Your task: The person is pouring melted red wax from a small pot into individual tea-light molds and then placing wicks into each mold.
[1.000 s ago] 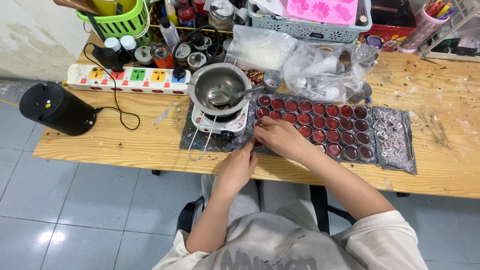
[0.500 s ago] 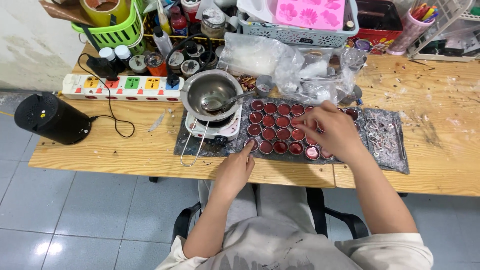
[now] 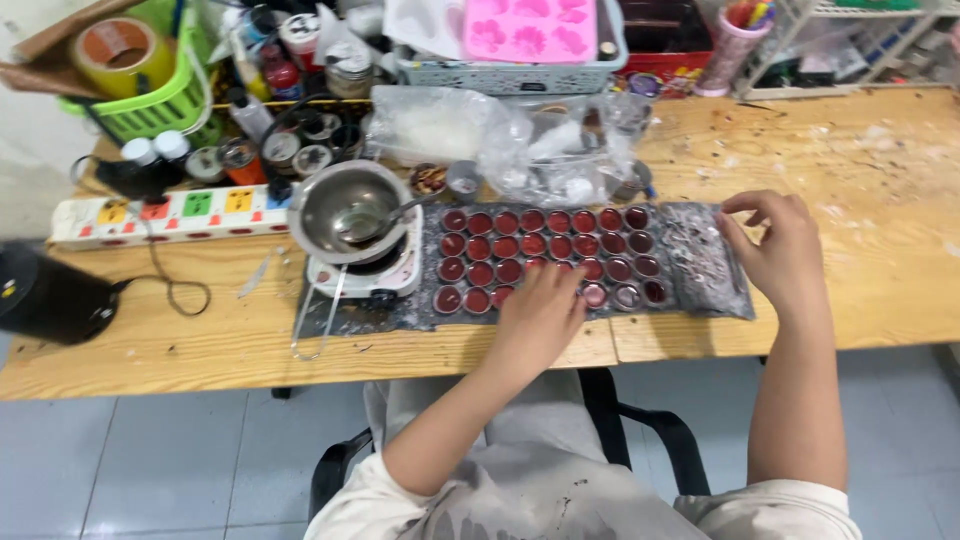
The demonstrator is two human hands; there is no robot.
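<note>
Wooden workbench [image 3: 880,180], spanning the frame, with a dark grey mat [image 3: 700,265] at its centre. On the mat stands a grid of small round pots of red fill [image 3: 545,250], four rows, occupying the middle of the frame. At centre left, just beside the grid, a steel melting pot [image 3: 345,205] with a spoon [image 3: 375,222] in it rests on a small white hotplate [image 3: 385,272]; further left lie a white power strip [image 3: 160,210] and a black cylinder [image 3: 45,295] at the table edge.

The left hand [image 3: 540,315], lower centre, lies palm-down on the bottom rows of pots, fingers together and flat, clamped on nothing. The right hand [image 3: 775,245], right of centre, hovers at the right end of the mat, fingers loosely curled and apart, holding nothing that can be seen.

Risks, by judgement: the left palm pressing on the filled pots could smear or dent any fill that has not set, or tip a pot in the nearest row. A sideways push on the grid could drive it against the hotplate and upset the melting pot. A sleeve or wrist dragging the mat could shift the whole grid.
</note>
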